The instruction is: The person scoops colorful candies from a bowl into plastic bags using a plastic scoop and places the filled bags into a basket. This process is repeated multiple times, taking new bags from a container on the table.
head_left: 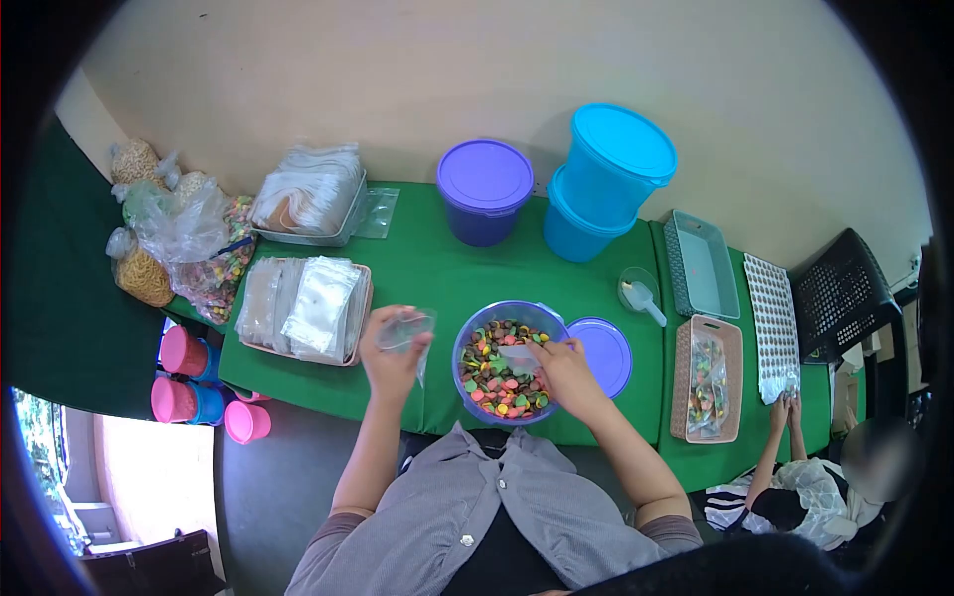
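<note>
My left hand (393, 353) is closed on a small clear plastic bag (415, 326), held up left of a purple tub (460, 372). The tub is filled with multicoloured round candies or snack pieces (497, 392). Over its right side, my right hand (566, 372) grips a pale, translucent scoop (517, 354), whose blade reaches in among the pieces. My fingers hide most of its handle. Tucked against the tub's right side is a purple lid (601, 360). A pink basket (366, 298) of flat clear bags (320, 308) stands left of my left hand.
Lidded purple (485, 199) and stacked blue buckets (616, 159) stand by the wall. A clear bowl with a white scoop (646, 298) is at right, near a grey basket (704, 268) and a pink basket of filled bags (733, 387). Another person's hands (785, 407) touch a sticker sheet (770, 318).
</note>
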A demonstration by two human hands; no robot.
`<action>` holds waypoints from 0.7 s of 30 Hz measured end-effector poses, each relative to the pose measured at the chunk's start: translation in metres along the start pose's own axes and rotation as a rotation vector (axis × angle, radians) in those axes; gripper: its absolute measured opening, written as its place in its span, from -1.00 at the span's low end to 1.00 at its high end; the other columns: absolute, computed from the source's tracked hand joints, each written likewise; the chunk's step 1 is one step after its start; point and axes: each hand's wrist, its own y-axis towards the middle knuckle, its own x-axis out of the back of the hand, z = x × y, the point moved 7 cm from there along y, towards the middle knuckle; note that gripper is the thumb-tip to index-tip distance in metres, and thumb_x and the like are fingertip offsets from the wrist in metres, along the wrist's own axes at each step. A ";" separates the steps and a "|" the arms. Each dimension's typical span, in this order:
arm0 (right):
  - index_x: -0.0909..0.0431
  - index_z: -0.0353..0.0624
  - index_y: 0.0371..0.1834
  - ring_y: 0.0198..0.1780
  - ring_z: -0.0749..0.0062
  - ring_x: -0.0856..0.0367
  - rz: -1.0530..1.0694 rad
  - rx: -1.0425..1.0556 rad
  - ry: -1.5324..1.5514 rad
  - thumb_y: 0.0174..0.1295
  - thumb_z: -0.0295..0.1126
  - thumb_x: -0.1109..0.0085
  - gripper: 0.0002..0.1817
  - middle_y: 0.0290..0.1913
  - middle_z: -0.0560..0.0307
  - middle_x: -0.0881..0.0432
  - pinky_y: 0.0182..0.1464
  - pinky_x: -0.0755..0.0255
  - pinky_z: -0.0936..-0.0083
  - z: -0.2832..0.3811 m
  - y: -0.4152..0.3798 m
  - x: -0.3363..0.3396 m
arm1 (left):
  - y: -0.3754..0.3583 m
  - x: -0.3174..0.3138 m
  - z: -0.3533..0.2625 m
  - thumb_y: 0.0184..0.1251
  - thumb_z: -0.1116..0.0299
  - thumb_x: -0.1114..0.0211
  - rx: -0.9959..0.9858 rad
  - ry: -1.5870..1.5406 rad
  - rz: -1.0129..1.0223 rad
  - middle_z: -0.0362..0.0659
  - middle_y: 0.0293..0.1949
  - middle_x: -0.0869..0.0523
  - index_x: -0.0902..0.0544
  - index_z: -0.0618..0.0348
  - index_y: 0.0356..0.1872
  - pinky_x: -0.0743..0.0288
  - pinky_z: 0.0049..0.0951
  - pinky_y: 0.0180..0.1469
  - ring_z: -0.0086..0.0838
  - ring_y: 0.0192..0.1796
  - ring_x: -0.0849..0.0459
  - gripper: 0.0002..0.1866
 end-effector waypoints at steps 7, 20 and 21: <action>-0.57 -0.31 -0.08 -0.24 0.10 -0.69 0.340 -0.053 -0.485 0.04 -0.49 -0.22 -0.67 -0.22 -0.10 -0.66 -0.25 -0.51 0.28 -0.002 0.006 0.006 | -0.029 -0.052 0.013 -0.12 0.21 -0.61 -0.261 0.527 0.311 -0.16 -0.23 -0.68 -0.59 0.18 -0.16 -0.46 -0.25 0.11 -0.22 -0.08 -0.66 -0.49; -0.73 -0.16 -0.17 -0.23 -0.06 -0.69 0.576 -0.185 0.012 0.07 -0.39 -0.20 -0.74 -0.29 -0.19 -0.70 -0.15 -0.55 0.15 -0.049 0.007 -0.030 | -0.054 -0.072 0.052 -0.03 0.15 -0.54 -0.274 0.671 0.270 -0.16 -0.08 -0.63 -0.55 0.07 -0.03 -0.19 -0.01 0.32 -0.25 0.05 -0.57 -0.47; -0.71 -0.21 -0.22 -0.20 -0.07 -0.69 0.570 -0.206 0.094 0.08 -0.38 -0.21 -0.77 -0.28 -0.21 -0.70 -0.14 -0.56 0.15 -0.049 0.003 -0.030 | -0.054 -0.073 0.052 -0.03 0.15 -0.54 -0.271 0.670 0.268 -0.16 -0.08 -0.63 -0.55 0.07 -0.03 -0.19 -0.01 0.32 -0.25 0.05 -0.57 -0.47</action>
